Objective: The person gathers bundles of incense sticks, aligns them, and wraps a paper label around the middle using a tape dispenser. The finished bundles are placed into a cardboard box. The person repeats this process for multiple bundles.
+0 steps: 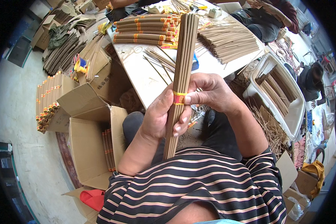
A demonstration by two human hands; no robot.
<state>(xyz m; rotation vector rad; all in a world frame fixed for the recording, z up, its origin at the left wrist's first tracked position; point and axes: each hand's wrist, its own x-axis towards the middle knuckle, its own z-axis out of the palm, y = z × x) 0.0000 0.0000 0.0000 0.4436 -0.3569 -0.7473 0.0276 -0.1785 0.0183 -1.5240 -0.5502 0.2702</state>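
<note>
A long bundle of brown incense sticks (183,56) stands upright before me, its lower end near my lap. Around its middle runs a red and yellow paper band (179,98). My left hand (161,115) is wrapped about the bundle at and below the band, fingers curling round from behind. With thumb on the band and fingers behind, my right hand (209,91) pinches the bundle from the right. Beyond, on the white table (138,71), lie stacked banded bundles (142,28) and a wide heap of loose sticks (227,41).
An open cardboard box (89,145) with a few banded bundles stands at my left. More banded bundles (48,93) are piled farther left. On the right is a white plastic tub (300,112) of sticks. Other people (263,18) sit across the table and far right.
</note>
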